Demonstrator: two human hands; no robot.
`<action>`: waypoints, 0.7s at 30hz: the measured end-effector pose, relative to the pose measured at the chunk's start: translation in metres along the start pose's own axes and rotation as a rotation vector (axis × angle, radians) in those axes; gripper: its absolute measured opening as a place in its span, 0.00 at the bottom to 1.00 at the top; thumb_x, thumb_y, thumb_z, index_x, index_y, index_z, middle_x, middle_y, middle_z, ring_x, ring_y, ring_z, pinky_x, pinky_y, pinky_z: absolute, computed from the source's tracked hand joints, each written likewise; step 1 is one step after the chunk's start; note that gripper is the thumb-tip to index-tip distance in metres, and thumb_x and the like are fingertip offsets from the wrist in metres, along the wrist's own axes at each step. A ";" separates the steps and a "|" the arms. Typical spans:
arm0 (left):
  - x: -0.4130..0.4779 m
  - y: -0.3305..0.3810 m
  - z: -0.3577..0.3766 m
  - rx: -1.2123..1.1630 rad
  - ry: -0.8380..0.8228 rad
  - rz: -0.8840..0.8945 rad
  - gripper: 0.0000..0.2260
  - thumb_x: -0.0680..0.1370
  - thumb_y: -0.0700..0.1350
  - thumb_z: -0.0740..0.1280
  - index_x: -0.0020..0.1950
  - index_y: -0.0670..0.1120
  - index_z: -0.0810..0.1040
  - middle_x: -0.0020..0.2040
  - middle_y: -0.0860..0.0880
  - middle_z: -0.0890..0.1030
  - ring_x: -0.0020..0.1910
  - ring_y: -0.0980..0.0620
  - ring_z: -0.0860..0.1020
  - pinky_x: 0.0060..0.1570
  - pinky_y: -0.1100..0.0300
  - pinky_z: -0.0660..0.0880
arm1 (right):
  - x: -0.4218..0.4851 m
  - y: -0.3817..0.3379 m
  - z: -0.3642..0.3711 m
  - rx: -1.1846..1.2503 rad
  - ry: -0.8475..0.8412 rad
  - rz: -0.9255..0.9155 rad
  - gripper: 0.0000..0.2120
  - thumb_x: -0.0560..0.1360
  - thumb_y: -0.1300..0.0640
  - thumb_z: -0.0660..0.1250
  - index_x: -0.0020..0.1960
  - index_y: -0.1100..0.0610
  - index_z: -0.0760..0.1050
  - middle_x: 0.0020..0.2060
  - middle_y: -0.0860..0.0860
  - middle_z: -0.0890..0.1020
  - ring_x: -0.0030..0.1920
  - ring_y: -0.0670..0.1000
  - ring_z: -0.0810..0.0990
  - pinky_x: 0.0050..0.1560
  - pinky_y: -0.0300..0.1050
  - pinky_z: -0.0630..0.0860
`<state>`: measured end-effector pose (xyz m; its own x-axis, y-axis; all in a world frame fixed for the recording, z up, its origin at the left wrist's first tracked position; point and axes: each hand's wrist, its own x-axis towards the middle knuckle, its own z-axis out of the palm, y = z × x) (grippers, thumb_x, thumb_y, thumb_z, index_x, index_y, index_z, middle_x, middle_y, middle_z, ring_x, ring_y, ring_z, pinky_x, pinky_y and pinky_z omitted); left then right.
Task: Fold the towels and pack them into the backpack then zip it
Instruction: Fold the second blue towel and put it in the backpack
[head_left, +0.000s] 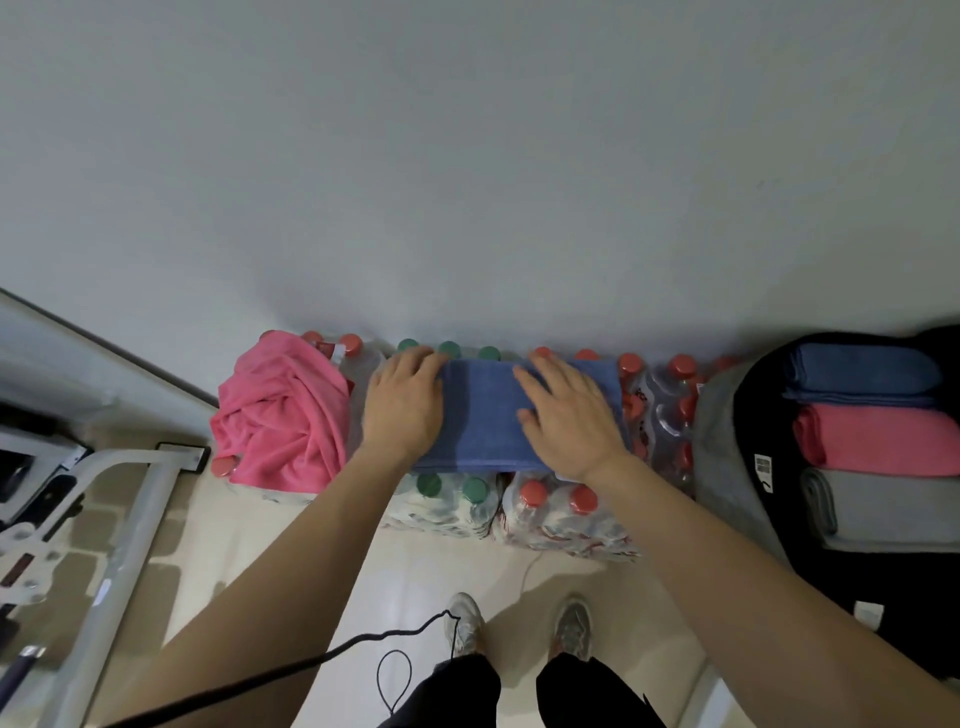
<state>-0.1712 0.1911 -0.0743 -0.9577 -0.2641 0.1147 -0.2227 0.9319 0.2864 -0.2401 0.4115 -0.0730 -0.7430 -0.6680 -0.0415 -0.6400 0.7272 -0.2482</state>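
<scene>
A blue towel (483, 415), folded into a flat rectangle, lies on top of packs of water bottles (550, 512) against the wall. My left hand (402, 402) rests flat on the towel's left end. My right hand (569, 415) presses flat on its right half, fingers straight. A crumpled pink towel (283, 410) sits heaped on the bottles to the left. At the right an open black backpack (758, 415) holds three folded towels side by side: blue (867, 374), pink (883, 439) and grey (893, 506).
A white wall rises directly behind the bottle packs. White metal frame pieces (135, 519) stand at the left over a tiled floor. A black cable (322, 652) trails across the floor near my shoes (519, 623).
</scene>
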 end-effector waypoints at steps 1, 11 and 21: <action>0.010 0.005 0.007 0.004 -0.066 0.009 0.17 0.81 0.45 0.60 0.70 0.46 0.72 0.70 0.45 0.73 0.69 0.40 0.70 0.65 0.44 0.68 | 0.009 0.000 0.009 -0.031 -0.053 -0.024 0.29 0.80 0.46 0.57 0.78 0.56 0.60 0.78 0.55 0.60 0.77 0.58 0.58 0.75 0.58 0.58; 0.012 -0.015 0.028 -0.125 -0.159 0.004 0.21 0.81 0.44 0.55 0.73 0.39 0.67 0.74 0.40 0.68 0.73 0.39 0.65 0.74 0.46 0.59 | 0.000 0.036 0.035 -0.134 -0.114 -0.025 0.35 0.78 0.35 0.41 0.81 0.51 0.46 0.80 0.57 0.50 0.79 0.61 0.50 0.76 0.60 0.43; 0.027 -0.035 -0.008 -0.026 -0.406 -0.330 0.21 0.71 0.59 0.73 0.51 0.44 0.75 0.50 0.44 0.79 0.50 0.43 0.77 0.48 0.51 0.73 | 0.003 0.046 0.029 -0.147 -0.172 -0.205 0.42 0.75 0.26 0.46 0.81 0.49 0.44 0.80 0.53 0.46 0.80 0.56 0.43 0.77 0.61 0.46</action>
<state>-0.1873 0.1493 -0.0732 -0.8321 -0.4200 -0.3623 -0.5247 0.8077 0.2689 -0.2658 0.4386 -0.1122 -0.5590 -0.8112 -0.1716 -0.8041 0.5809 -0.1263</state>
